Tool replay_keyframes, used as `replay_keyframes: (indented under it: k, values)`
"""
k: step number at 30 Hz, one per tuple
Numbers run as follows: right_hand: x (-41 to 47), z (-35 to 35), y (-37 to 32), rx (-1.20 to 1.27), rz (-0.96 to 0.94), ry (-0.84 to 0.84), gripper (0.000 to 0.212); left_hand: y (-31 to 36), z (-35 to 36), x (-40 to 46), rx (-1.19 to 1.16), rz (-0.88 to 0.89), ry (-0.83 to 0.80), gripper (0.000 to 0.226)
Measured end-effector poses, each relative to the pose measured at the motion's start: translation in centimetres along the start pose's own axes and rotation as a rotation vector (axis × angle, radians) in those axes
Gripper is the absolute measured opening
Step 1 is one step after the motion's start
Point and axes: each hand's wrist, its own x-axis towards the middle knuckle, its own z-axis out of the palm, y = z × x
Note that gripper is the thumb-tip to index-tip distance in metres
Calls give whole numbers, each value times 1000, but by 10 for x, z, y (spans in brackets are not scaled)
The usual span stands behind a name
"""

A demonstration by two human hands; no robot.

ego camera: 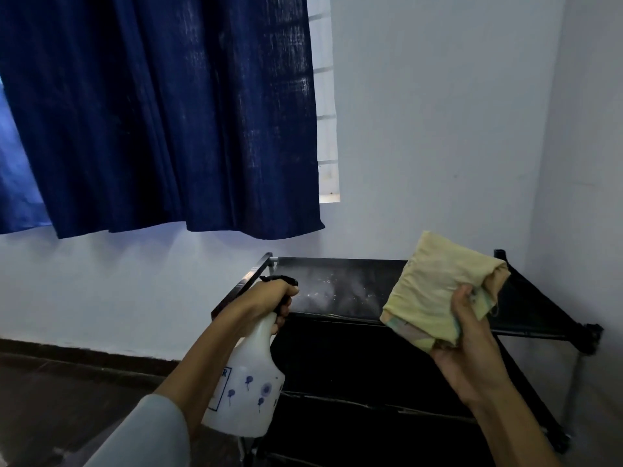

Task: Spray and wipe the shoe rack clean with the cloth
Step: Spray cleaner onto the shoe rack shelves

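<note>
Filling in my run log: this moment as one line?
left hand squeezing spray bottle | mist over shoe rack top | right hand holding folded cloth

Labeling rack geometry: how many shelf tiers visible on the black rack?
3. Top tier of the black metal shoe rack, misted; middle tier; bottom edge at frame base. Lower ones may be hidden.

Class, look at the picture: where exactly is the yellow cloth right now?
In the head view, the folded yellow cloth is on the right, gripped by the right hand above the shoe rack top shelf.
</note>
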Motion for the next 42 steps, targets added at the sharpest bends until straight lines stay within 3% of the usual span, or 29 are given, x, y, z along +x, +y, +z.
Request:
replay_keyframes:
  k: [2, 5, 7, 12, 15, 24, 29, 32, 36, 42]
  values:
    - [-2, -5, -7, -5, -22, 16, 79, 2, 8, 3, 17, -21, -43, 31]
    - [-4, -13, -20, 7, -54, 56, 44, 6, 23, 4, 67, -3, -93, 28]
    - [-6, -20, -30, 3, -78, 54, 37, 10, 35, 3, 76, 15, -110, 27]
    - [-12, -35, -50, -38, -136, 106, 40, 15, 63, 3, 121, 23, -118, 32]
    - [-15, -45, -62, -66, -156, 115, 55, 19, 79, 2, 141, 9, -160, 30]
    - [-24, -69, -96, -116, -244, 144, 38, 28, 133, -1, 204, 44, -211, 36]
    - [-32, -77, -106, -134, -242, 135, 58, 41, 156, -15, 186, 31, -399, 21]
    - [-33, -82, -106, -122, -226, 149, 64, 49, 172, -16, 201, 52, -409, 17]
    - [-35, -82, -103, -141, -235, 181, 61, 51, 193, -15, 273, 50, -362, 29]
    - [-35, -86, -97, -86, -205, 222, 34, 50, 201, -26, 230, 69, -454, 22]
